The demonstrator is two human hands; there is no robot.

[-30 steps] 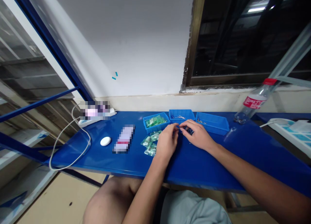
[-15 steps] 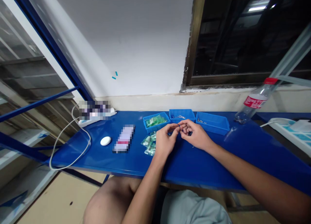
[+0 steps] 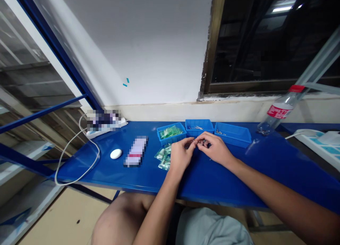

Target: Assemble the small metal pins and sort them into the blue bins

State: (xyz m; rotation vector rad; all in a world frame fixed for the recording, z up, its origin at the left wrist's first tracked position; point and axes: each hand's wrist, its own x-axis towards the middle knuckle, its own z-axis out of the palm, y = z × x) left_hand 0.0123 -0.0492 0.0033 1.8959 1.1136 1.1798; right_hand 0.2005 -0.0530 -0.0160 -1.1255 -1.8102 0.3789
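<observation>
My left hand (image 3: 181, 152) and my right hand (image 3: 211, 145) meet fingertip to fingertip above the blue table (image 3: 223, 183). Both are closed in a pinch around something small, mostly hidden by the fingers; I cannot make out its kind. Just left of my left hand lie several small clear packets with green print (image 3: 164, 156). Beyond the hands stand three blue bins: the left bin (image 3: 162, 141) holds green packets (image 3: 170, 132), the middle bin (image 3: 199, 122) thin metal pieces (image 3: 197, 127), and the right bin (image 3: 236, 135) a few small metal parts (image 3: 220, 132).
A white oval object (image 3: 116, 154) and a blurred-out phone-like slab (image 3: 136, 151) lie to the left. A white cable (image 3: 62, 160) loops over the table's left end from a power strip (image 3: 106, 128). At the right stand a plastic bottle (image 3: 280, 112) and a white tray (image 3: 316, 145).
The fingers of both hands have shifted slightly at the fingertips, and a little more of the small thing between them shows. The bins, packets and other objects stay in place.
</observation>
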